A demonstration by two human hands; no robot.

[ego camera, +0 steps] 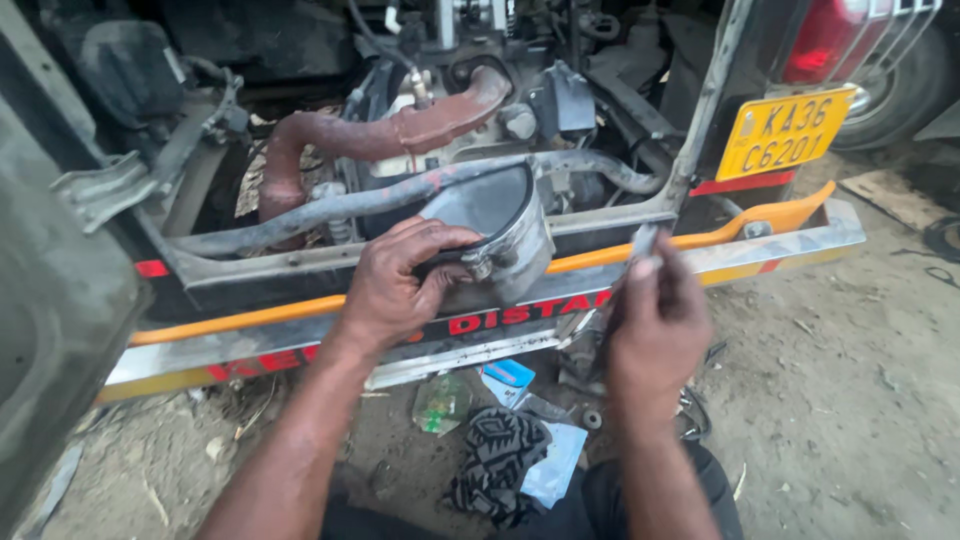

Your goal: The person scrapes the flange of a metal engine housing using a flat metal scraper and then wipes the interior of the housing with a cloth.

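Two hands in view. Left hand (pixel 395 285) gripping one grey metal piston (pixel 505 235) by skirt edge, held tilted, open end up, against rear bumper bar (pixel 800 240) of vehicle. Right hand (pixel 655 320) pinching one thin flat metal strip (pixel 640 245) upright between thumb and fingers, just right of piston, apart from it. Behind: one rust-red curved pipe (pixel 400 130), one grey hose (pixel 330 205). One yellow number plate (pixel 783 130) upper right. On dirt ground below: one patterned dark cloth (pixel 497 460), one blue-white packet (pixel 510 378).
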